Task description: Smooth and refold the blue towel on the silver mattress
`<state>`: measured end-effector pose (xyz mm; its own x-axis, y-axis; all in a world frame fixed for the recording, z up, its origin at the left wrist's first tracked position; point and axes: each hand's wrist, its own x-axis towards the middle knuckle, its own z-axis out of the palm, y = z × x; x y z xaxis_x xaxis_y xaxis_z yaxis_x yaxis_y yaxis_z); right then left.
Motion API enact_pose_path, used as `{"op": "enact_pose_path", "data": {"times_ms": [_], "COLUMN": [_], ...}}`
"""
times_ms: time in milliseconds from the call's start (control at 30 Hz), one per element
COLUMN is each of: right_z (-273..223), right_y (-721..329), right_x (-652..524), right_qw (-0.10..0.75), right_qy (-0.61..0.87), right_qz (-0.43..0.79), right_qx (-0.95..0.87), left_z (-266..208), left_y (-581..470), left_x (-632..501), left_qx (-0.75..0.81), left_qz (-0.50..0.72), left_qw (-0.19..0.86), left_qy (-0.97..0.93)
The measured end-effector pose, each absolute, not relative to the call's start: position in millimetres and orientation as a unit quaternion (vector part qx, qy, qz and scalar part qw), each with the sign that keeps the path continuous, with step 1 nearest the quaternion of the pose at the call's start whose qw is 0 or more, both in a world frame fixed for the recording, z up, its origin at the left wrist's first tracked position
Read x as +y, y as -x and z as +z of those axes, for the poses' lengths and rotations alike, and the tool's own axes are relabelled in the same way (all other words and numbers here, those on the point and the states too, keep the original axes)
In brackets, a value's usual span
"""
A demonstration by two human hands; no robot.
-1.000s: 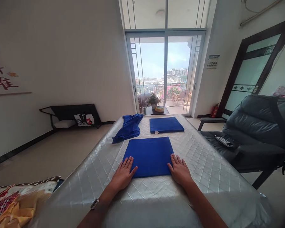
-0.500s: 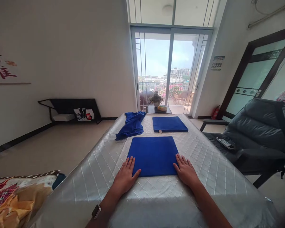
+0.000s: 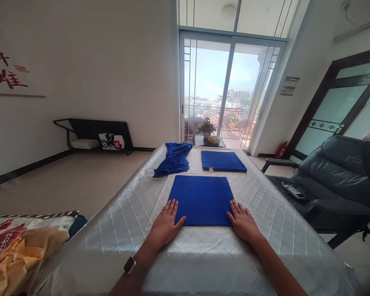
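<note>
A flat blue folded cloth [image 3: 202, 201] lies square in front of me on the silver quilted table cover [image 3: 135, 213]. My left hand [image 3: 166, 222] rests flat at its near left corner, fingers stretched forward and thumb on the front edge. At the near right corner my right hand [image 3: 242, 220] lies open, its fingertips touching the right edge. Farther back sits a second folded blue cloth [image 3: 223, 160] with a small white tag on its front edge. Left of that, a crumpled blue cloth [image 3: 174, 158] is spread loosely.
A dark padded armchair [image 3: 333, 181] holding a white device [image 3: 294, 191] stands to the right. Colourful fabrics [image 3: 18, 250] are heaped at the lower left. Beyond the table, a small stand carries a potted plant [image 3: 206, 128] before the glass sliding door [image 3: 203, 78].
The whole view has shifted and tilted slightly, so things appear a little farther right. Both hands stay flat at the cloth's corners.
</note>
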<state>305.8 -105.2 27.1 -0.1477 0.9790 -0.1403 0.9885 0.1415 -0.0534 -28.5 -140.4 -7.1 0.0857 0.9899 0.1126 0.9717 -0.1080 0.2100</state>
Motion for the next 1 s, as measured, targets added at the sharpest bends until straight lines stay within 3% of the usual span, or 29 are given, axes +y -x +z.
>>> {"op": "enact_pose_path", "data": {"times_ms": [367, 667, 1000], "right_z": [56.5, 17.3, 13.9], "right_y": [-289.8, -291.4, -292.4], "right_x": [-63.4, -28.0, -28.4], "right_qw": [0.026, -0.017, -0.038], "right_qy": [-0.632, -0.656, -0.652], "right_qz": [-0.058, -0.071, -0.075], "right_qx": [0.773, 0.751, 0.754], "left_z": [-2.4, -3.5, -2.2], "left_y": [29.4, 30.2, 34.4], "left_x": [-142.4, -143.6, -143.7], "left_qx": [0.669, 0.67, 0.662], "left_qz": [0.102, 0.1, 0.081], "left_qw": [0.059, 0.037, 0.034], "left_qy": [-0.733, -0.735, -0.744]}}
